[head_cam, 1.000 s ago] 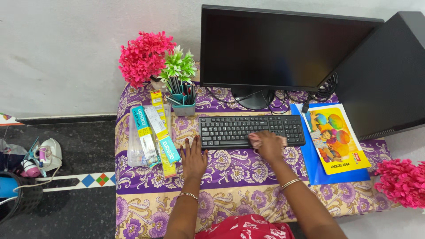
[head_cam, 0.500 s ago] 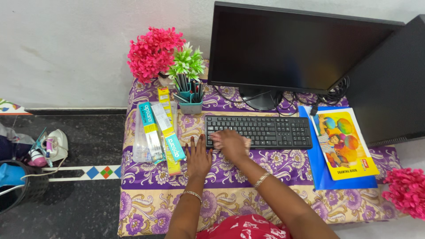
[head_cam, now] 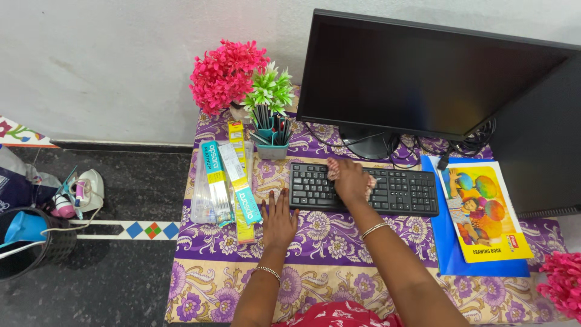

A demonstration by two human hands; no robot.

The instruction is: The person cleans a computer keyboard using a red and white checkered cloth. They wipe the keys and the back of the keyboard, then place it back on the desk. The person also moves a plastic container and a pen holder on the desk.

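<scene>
While the left hand [head_cam: 279, 219] is lying flat and empty on the purple floral tablecloth [head_cam: 327, 266], the right hand [head_cam: 350, 180] is pressing a bunched pink cloth [head_cam: 334, 170] onto the black plastic keyboard [head_cam: 363, 188], wiping its keys; the uncleaned keys likely call for more strokes.

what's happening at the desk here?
A person is pressing a crumpled pinkish cloth onto a black computer keyboard with the right hand. The left hand lies flat on the purple floral tablecloth, beside the keyboard's left end and some long teal and yellow stationery boxes. A dark flat monitor stands behind the keyboard.
</scene>
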